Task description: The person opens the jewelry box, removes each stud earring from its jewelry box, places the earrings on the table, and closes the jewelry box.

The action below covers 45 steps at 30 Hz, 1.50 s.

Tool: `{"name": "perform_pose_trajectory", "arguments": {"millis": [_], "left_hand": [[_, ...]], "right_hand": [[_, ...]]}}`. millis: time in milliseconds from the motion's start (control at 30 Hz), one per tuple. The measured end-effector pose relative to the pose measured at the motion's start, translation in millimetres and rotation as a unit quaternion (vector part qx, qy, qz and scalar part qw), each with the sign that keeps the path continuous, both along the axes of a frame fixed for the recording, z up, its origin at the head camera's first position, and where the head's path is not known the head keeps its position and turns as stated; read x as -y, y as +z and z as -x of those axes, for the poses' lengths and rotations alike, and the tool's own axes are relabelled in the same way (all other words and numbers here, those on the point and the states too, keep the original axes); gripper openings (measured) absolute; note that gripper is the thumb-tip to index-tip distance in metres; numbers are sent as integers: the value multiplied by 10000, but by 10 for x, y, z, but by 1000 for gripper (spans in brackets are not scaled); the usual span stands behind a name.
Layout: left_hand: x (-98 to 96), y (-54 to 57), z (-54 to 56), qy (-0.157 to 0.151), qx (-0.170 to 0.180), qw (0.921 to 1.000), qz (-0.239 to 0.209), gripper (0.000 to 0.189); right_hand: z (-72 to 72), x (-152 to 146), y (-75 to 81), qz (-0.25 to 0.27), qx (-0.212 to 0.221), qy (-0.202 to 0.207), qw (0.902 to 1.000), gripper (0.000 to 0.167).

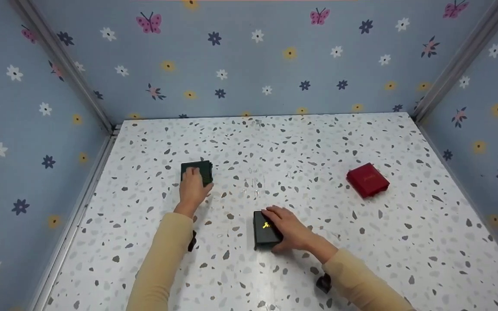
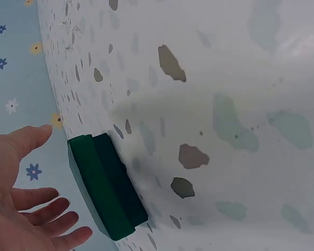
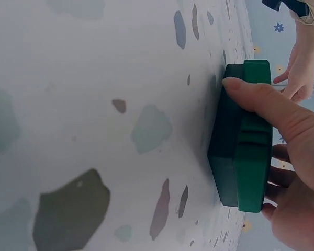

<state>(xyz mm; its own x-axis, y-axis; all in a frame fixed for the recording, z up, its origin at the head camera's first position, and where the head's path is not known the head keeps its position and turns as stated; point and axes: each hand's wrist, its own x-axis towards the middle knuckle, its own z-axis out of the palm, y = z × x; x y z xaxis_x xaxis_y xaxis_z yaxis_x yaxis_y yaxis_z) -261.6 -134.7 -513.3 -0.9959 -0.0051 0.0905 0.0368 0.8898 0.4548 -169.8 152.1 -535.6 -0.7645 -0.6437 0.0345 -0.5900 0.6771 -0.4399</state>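
Observation:
My right hand [image 1: 290,229] holds a dark green lidded box [image 1: 266,235] with gold lettering near the middle of the table. In the right wrist view the thumb [image 3: 251,97] lies along one side of this box [image 3: 254,157], and the other fingers reach round behind it. To the left, my left hand [image 1: 193,186] is over a second small green box [image 1: 205,168], overlapping it in the head view. The left wrist view shows that hand [image 2: 21,193] with spread, loosely straight fingers beside the box [image 2: 102,183], with a gap between them.
A red box [image 1: 368,179] with faint lettering sits on the right part of the speckled white table [image 1: 301,155]. Blue flowered panels [image 1: 249,56] enclose the back and both sides. Dark wrist straps [image 1: 324,283] show by the sleeves.

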Motion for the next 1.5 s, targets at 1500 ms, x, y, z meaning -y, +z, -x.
{"name": "perform_pose_trajectory", "arguments": {"millis": [1500], "left_hand": [[24, -126, 233, 1505, 909, 9842, 199, 119]], "right_hand": [[-46, -274, 29, -77, -882, -290, 9956, 104]]}}
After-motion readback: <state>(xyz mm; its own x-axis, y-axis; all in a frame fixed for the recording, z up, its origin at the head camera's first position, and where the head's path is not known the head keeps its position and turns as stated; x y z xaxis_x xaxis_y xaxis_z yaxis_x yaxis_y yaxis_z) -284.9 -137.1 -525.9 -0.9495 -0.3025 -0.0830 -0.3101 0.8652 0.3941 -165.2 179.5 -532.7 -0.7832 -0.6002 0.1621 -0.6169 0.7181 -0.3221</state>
